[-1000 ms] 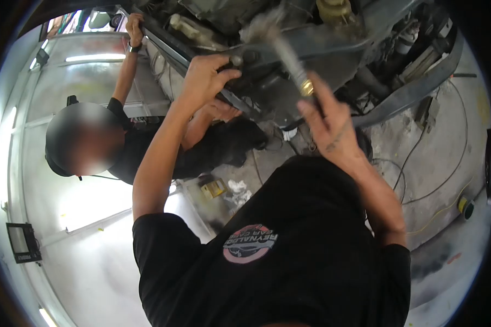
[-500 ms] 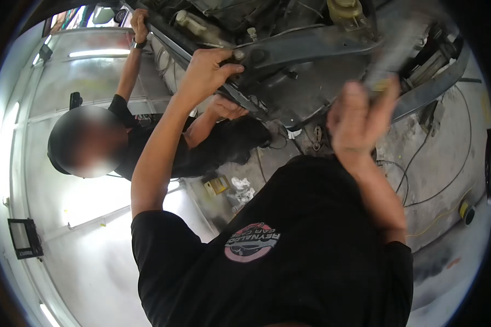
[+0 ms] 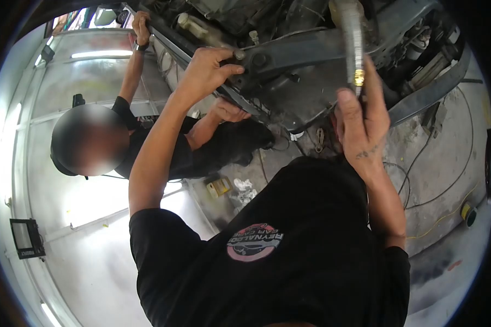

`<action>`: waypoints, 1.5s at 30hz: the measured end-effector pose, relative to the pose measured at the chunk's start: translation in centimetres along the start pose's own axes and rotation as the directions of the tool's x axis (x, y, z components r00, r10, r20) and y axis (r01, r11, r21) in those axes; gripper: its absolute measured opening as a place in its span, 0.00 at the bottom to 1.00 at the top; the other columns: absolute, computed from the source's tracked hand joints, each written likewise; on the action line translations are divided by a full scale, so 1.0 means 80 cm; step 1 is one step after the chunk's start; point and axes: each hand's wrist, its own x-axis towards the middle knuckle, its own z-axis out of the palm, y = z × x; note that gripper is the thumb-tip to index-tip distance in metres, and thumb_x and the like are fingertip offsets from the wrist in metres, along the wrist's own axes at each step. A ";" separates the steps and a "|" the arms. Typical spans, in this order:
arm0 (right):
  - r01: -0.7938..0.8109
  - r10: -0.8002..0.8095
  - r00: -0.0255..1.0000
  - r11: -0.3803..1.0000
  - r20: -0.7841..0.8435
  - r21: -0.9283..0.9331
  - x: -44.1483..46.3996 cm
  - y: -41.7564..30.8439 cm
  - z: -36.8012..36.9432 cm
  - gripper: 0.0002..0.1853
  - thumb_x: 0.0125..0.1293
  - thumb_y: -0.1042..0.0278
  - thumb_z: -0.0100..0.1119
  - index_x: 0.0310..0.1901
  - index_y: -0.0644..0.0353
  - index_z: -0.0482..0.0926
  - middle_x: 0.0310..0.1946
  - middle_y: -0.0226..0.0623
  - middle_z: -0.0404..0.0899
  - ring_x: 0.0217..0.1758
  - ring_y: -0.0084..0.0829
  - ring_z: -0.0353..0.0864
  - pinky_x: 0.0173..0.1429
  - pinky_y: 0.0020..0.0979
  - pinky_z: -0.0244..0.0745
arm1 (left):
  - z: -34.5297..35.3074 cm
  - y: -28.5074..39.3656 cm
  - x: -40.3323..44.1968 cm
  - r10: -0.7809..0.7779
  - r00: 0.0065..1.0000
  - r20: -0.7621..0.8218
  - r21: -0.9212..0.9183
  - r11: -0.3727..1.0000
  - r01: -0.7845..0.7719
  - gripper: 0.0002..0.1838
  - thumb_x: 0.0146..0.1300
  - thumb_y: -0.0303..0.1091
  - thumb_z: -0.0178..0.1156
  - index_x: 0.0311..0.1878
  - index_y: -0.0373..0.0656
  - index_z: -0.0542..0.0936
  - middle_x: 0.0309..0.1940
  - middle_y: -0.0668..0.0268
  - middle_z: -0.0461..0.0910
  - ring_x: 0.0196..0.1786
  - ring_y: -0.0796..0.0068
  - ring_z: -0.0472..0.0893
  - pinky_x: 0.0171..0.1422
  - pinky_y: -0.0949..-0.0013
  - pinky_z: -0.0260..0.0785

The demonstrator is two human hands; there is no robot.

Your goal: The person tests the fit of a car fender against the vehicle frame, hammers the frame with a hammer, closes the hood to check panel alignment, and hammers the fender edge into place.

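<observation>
My left hand (image 3: 204,71) is at the upper edge of a dark vehicle panel, with its thumb and index finger closed about a small round metal piece (image 3: 239,55). My right hand (image 3: 363,122) is wrapped round the handle of a long tool (image 3: 356,54) with a pale shaft and a brass-coloured collar. The tool points up over the grey metal crossbar (image 3: 305,49) of the vehicle front. Motion blurs its far end, so its shape cannot be made out.
On the left, a co-worker in black (image 3: 172,144) has one hand (image 3: 141,27) on the long panel edge and the other lower beside the vehicle. A yellow box (image 3: 219,187), crumpled white paper (image 3: 244,189), and cables (image 3: 463,158) lie on the floor.
My right hand and the tool swung right, then came back slightly left, with the tool now more upright. My left hand has stayed at the same metal piece.
</observation>
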 end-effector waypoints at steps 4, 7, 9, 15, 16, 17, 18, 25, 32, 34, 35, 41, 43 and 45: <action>0.150 -0.066 0.964 0.935 -0.257 0.322 0.005 -0.027 0.006 0.33 0.80 0.69 0.54 0.80 0.68 0.54 0.24 0.27 0.71 0.19 0.12 0.63 0.23 0.19 0.59 | 0.007 -0.003 -0.003 0.050 0.999 -0.017 -0.013 0.999 -0.050 0.18 0.59 0.39 0.74 0.37 0.31 0.82 0.29 0.52 0.79 0.32 0.54 0.78 0.40 0.59 0.69; 0.205 -0.092 0.944 0.917 -0.318 0.341 0.005 -0.028 0.014 0.34 0.81 0.71 0.52 0.80 0.70 0.51 0.22 0.26 0.69 0.16 0.11 0.60 0.19 0.18 0.55 | -0.005 0.010 -0.007 0.020 0.999 -0.031 0.017 1.000 -0.020 0.18 0.58 0.38 0.74 0.37 0.30 0.81 0.30 0.50 0.79 0.34 0.50 0.80 0.41 0.58 0.69; 0.194 -0.111 0.965 0.910 -0.236 0.367 0.004 -0.018 0.017 0.33 0.80 0.72 0.50 0.80 0.72 0.50 0.22 0.26 0.70 0.15 0.11 0.60 0.19 0.18 0.55 | -0.007 0.011 -0.010 -0.004 1.000 -0.015 -0.004 1.000 0.004 0.18 0.59 0.38 0.73 0.36 0.30 0.81 0.30 0.50 0.79 0.34 0.48 0.80 0.41 0.57 0.69; 0.068 -0.073 0.997 0.979 -0.018 -0.194 -0.007 0.023 0.037 0.32 0.79 0.68 0.54 0.78 0.72 0.57 0.24 0.41 0.77 0.21 0.22 0.76 0.30 0.26 0.73 | 0.003 0.003 -0.012 0.096 0.992 -0.081 0.001 0.995 -0.096 0.17 0.59 0.38 0.73 0.36 0.30 0.81 0.28 0.49 0.79 0.32 0.47 0.80 0.39 0.56 0.69; 0.035 -0.012 0.989 0.987 0.148 -0.156 -0.014 0.039 0.039 0.31 0.79 0.68 0.55 0.77 0.71 0.59 0.27 0.44 0.79 0.24 0.25 0.79 0.34 0.29 0.76 | 0.001 0.004 -0.013 0.103 0.991 -0.086 0.004 0.995 -0.103 0.17 0.59 0.38 0.73 0.36 0.30 0.81 0.28 0.49 0.79 0.32 0.47 0.80 0.39 0.56 0.69; -0.006 0.045 0.950 0.992 0.308 -0.124 -0.016 0.043 0.040 0.30 0.79 0.67 0.56 0.76 0.71 0.62 0.30 0.48 0.81 0.27 0.28 0.81 0.39 0.31 0.78 | -0.002 0.008 -0.015 0.062 0.996 -0.060 0.037 0.998 -0.060 0.17 0.59 0.37 0.73 0.37 0.30 0.82 0.29 0.49 0.80 0.33 0.47 0.80 0.40 0.56 0.70; -0.010 0.048 0.953 0.992 0.299 -0.128 -0.017 0.045 0.032 0.30 0.79 0.67 0.56 0.76 0.71 0.62 0.30 0.48 0.81 0.27 0.28 0.81 0.39 0.31 0.78 | -0.002 0.012 -0.015 0.018 0.999 -0.027 0.065 0.998 -0.016 0.17 0.59 0.37 0.73 0.38 0.30 0.82 0.29 0.49 0.81 0.34 0.47 0.81 0.41 0.57 0.71; -0.009 0.010 0.992 1.000 -0.127 0.014 -0.002 0.010 0.024 0.29 0.78 0.66 0.58 0.74 0.68 0.65 0.36 0.53 0.85 0.37 0.42 0.90 0.43 0.36 0.79 | 0.013 0.007 -0.017 -0.012 1.000 -0.006 0.020 1.000 0.012 0.15 0.61 0.36 0.72 0.43 0.32 0.85 0.34 0.51 0.84 0.37 0.50 0.83 0.44 0.60 0.74; 0.186 -0.150 0.969 0.965 0.196 -0.184 -0.011 0.031 -0.001 0.30 0.78 0.67 0.59 0.75 0.70 0.62 0.37 0.51 0.86 0.34 0.43 0.88 0.42 0.42 0.80 | 0.013 0.015 -0.012 -0.020 0.999 0.033 0.060 0.998 0.018 0.15 0.60 0.35 0.72 0.44 0.33 0.86 0.34 0.51 0.85 0.39 0.52 0.85 0.45 0.60 0.74; -0.211 0.230 0.968 0.963 -0.097 0.170 -0.007 -0.011 -0.004 0.28 0.78 0.68 0.58 0.73 0.71 0.65 0.34 0.49 0.86 0.34 0.42 0.86 0.45 0.42 0.79 | 0.014 0.013 -0.013 0.008 1.000 0.031 0.084 0.996 -0.010 0.15 0.60 0.35 0.72 0.44 0.33 0.86 0.34 0.51 0.85 0.39 0.50 0.85 0.45 0.60 0.74; -0.093 0.135 0.978 0.965 -0.159 0.247 -0.013 0.005 0.005 0.27 0.77 0.69 0.59 0.72 0.69 0.67 0.32 0.49 0.82 0.33 0.36 0.82 0.44 0.39 0.78 | 0.016 0.013 -0.013 0.025 1.000 0.013 0.060 0.998 -0.026 0.15 0.59 0.34 0.72 0.43 0.33 0.86 0.33 0.51 0.84 0.38 0.50 0.84 0.44 0.59 0.74; 0.050 -0.027 0.979 0.993 0.200 -0.108 -0.020 0.039 0.014 0.28 0.76 0.67 0.59 0.73 0.69 0.66 0.30 0.49 0.77 0.28 0.27 0.78 0.37 0.32 0.76 | 0.012 0.020 -0.006 0.035 0.999 0.004 0.068 0.997 -0.036 0.15 0.58 0.34 0.72 0.44 0.33 0.86 0.32 0.51 0.84 0.36 0.49 0.84 0.43 0.59 0.74; -0.220 0.217 0.973 0.975 0.083 0.030 -0.019 0.001 0.007 0.29 0.77 0.66 0.59 0.73 0.69 0.65 0.29 0.47 0.79 0.28 0.25 0.77 0.38 0.31 0.76 | 0.016 0.020 -0.017 0.063 0.998 -0.011 0.070 0.996 -0.062 0.15 0.58 0.34 0.72 0.44 0.33 0.86 0.33 0.51 0.84 0.36 0.49 0.84 0.43 0.59 0.74; -0.183 0.185 0.980 0.983 0.075 -0.031 -0.021 0.014 0.018 0.29 0.77 0.67 0.59 0.74 0.69 0.65 0.28 0.47 0.79 0.28 0.25 0.77 0.37 0.31 0.76 | 0.014 0.024 -0.018 0.007 1.000 0.011 -0.053 0.999 -0.007 0.15 0.58 0.34 0.73 0.44 0.33 0.86 0.33 0.50 0.84 0.36 0.48 0.84 0.43 0.59 0.74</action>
